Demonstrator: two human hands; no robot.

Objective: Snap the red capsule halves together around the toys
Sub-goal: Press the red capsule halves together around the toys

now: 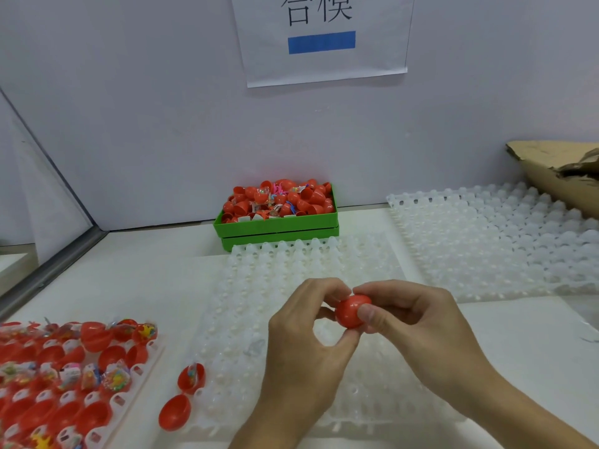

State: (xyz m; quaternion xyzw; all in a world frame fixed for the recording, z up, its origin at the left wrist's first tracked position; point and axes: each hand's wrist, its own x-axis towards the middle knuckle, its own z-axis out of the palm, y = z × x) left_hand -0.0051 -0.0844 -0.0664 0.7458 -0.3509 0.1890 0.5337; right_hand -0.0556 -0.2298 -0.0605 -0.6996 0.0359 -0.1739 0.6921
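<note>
A red capsule [350, 311] is held between both hands above the white dimpled tray [291, 264] in the middle. My left hand [304, 345] grips it from the left with thumb and fingers curled round it. My right hand [418, 322] pinches it from the right, thumb on its front. Whether its halves are fully joined is hidden by my fingers. On the table to the left lie an open half with a wrapped toy inside [191, 377] and an empty red half [175, 412].
A tray of red halves and wrapped toys [64, 377] fills the near left. At the back stands a green bin [275, 223] heaped with red halves and toys. Another white tray [502, 241] lies at the right, a torn cardboard box [564, 170] behind it.
</note>
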